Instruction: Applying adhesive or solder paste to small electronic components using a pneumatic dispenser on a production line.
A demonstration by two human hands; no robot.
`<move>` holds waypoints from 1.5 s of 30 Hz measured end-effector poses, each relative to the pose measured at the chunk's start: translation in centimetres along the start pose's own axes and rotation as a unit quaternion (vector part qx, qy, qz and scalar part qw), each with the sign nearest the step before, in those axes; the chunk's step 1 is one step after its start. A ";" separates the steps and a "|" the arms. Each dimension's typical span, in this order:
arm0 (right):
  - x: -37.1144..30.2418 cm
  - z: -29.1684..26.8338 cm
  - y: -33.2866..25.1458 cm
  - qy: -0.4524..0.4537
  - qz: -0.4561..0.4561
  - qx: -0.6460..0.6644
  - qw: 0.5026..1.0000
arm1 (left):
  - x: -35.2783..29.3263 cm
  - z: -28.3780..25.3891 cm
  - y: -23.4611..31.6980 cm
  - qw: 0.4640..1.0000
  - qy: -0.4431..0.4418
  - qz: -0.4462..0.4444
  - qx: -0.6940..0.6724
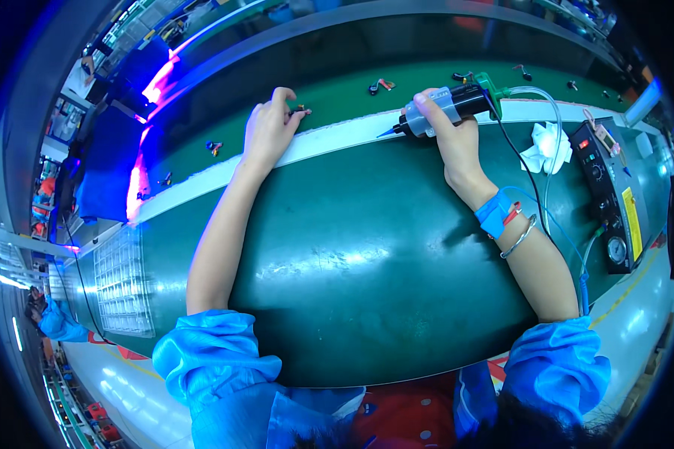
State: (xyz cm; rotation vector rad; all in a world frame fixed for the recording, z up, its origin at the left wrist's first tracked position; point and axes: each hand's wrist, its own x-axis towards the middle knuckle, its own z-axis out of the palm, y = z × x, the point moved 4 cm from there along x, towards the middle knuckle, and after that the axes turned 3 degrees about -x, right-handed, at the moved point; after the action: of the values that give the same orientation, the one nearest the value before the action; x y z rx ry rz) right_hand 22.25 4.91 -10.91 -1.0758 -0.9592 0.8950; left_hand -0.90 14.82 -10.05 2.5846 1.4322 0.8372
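My left hand [268, 133] reaches over the green belt [329, 93] just past the white rail [344, 135]. Its thumb and index finger are pinched on a small dark part with wires [299, 111], mostly covered by the fingers. My right hand [458, 146] is wrapped round a glue dispensing syringe [468, 99] with a clear barrel, a black body and a green cap. The blue needle tip [386, 133] points left, above the rail and apart from the left hand. A blue wrist strap [494, 214] and a bangle [520, 238] are on my right wrist.
Several small wired parts, such as one with red leads [382, 86], lie along the belt. At right stand a black dispenser controller [608, 194] and crumpled white tissue [544, 148]. Tubing [558, 123] runs from the syringe. A clear tray [123, 280] sits at left on the green bench [337, 299].
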 end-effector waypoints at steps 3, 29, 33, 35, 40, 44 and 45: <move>0.1 -0.1 -0.6 0.015 -0.012 -0.018 1.000 | 0.6 -1.0 -0.4 0.999 0.003 -0.017 -0.035; 0.2 -1.4 -0.3 0.107 -0.025 0.071 0.991 | 4.2 3.0 5.9 0.865 -0.134 -0.093 -0.475; 0.3 -1.9 0.1 0.120 -0.021 0.078 0.989 | -1.1 1.0 8.9 0.852 -0.355 -0.002 -0.385; 0.4 -1.6 -0.1 0.120 -0.029 0.067 0.990 | -2.9 0.2 9.1 0.924 -0.313 0.020 -0.220; 0.0 -0.9 -0.4 0.111 -0.018 0.044 0.993 | -4.8 -0.7 9.7 0.970 -0.086 0.058 -0.220; -0.2 -0.5 -0.2 0.044 -0.042 0.007 0.998 | -5.1 0.0 9.8 0.972 -0.094 0.118 -0.180; -0.2 -0.4 -0.1 0.013 -0.043 -0.004 0.999 | -5.1 0.0 10.0 0.971 -0.085 0.137 -0.175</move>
State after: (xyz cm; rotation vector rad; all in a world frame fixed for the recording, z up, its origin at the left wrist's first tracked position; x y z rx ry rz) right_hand 22.54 4.56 -10.97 -1.0427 -0.9814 0.8051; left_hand 4.55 5.08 -9.11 2.5307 0.8095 0.7876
